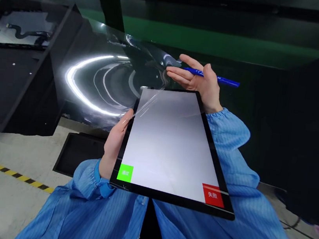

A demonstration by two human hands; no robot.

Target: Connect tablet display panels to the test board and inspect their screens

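Note:
A tablet (170, 145) with a lit, mostly white screen is tilted in front of my body. It shows a green box at the lower left and a red box at the lower right. My left hand (114, 141) grips its left edge, thumb on the front. A clear plastic film (106, 76) spreads out past the tablet's upper left and mirrors bright rings of light. Behind the tablet's top edge is my right hand (202, 80), with a blue marker pen (228, 82) lodged between its fingers. Those fingertips meet the film's edge; whether they pinch it I cannot tell.
A dark open bin (37, 90) at the left holds a black cable (26, 32) and flat parts. Below it, a black tray (78, 155) lies on the floor near yellow-black striped tape (9, 171). A dark green bench surface (246, 48) runs across the back.

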